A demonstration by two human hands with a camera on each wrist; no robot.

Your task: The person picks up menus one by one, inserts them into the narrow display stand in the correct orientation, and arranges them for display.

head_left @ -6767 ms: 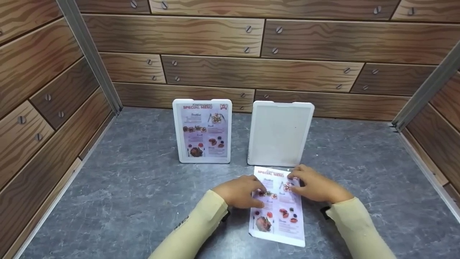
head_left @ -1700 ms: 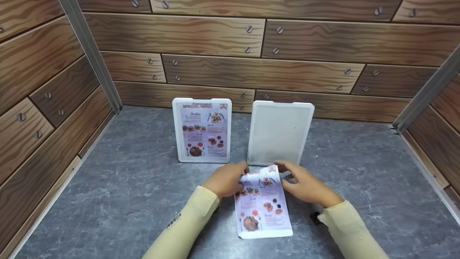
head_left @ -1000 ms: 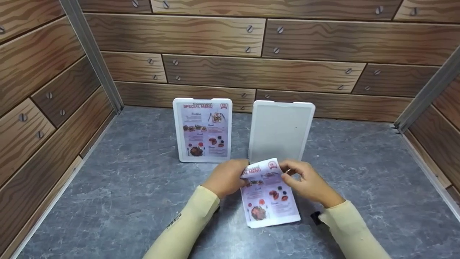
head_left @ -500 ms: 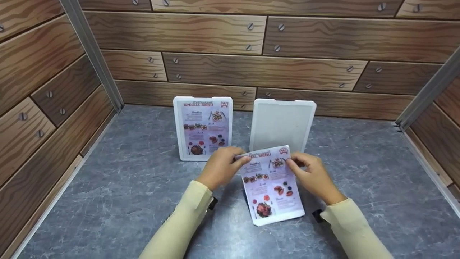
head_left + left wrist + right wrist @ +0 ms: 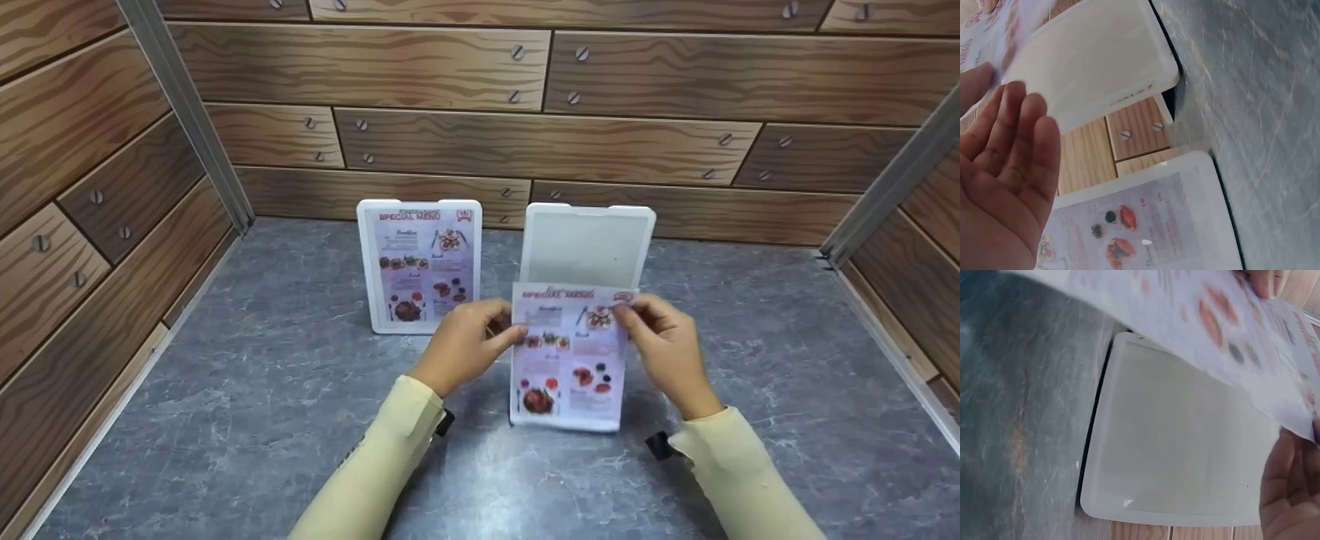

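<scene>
A printed menu sheet (image 5: 566, 360) stands nearly upright between the two hands, its lower edge near the table. My left hand (image 5: 469, 341) pinches its left edge between thumb and fingers. On the other side, my right hand (image 5: 667, 349) pinches the upper right edge, and the right wrist view shows that sheet (image 5: 1202, 326) slanting across. Behind it stands a blank white display frame (image 5: 589, 244), its lower part hidden by the sheet in the head view. Beside that frame, to the left, a second white frame (image 5: 420, 266) holds a matching menu.
Grey marbled tabletop (image 5: 247, 390) spreads around the hands and frames. Wood-patterned panels (image 5: 435, 142) wall it in at the back and both sides, with metal corner posts (image 5: 187, 112) at the joins.
The menu sheet has gone from lying on the table to being lifted, straightened and raised in front of the blank frame. Both hands have moved up with it to its side edges.
</scene>
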